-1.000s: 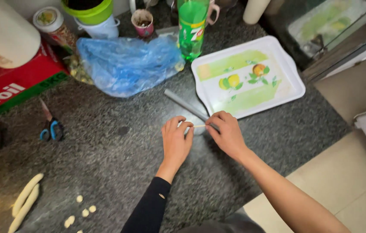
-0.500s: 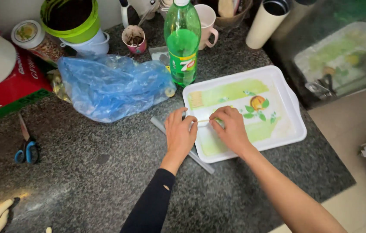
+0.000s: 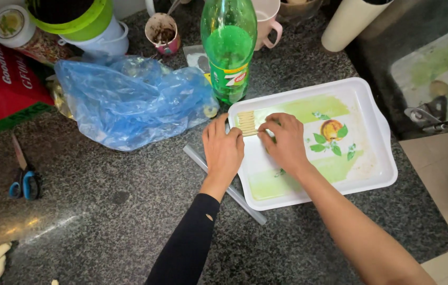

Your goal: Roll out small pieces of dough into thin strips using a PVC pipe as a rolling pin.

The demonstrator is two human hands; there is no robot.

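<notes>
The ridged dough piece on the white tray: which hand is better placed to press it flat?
Probably the right hand: it lies fully over the tray, fingertips at the ridged dough piece. The left hand straddles the tray's rim.

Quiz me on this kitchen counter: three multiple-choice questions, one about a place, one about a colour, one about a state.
1. Where do the small pale dough strips lie?
A. in the white tray's corner
B. on the blue bag
C. beside the scissors

2. What colour is the tall bottle?
A. red
B. green
C. clear

3. What are the left hand and right hand doing?
A. resting at the strips
B. gripping the bottle
C. holding scissors

Answers: 1 A, strips sit inside the tray; 2 B, its plastic is green; 3 A, fingers meet at the strips.
</notes>
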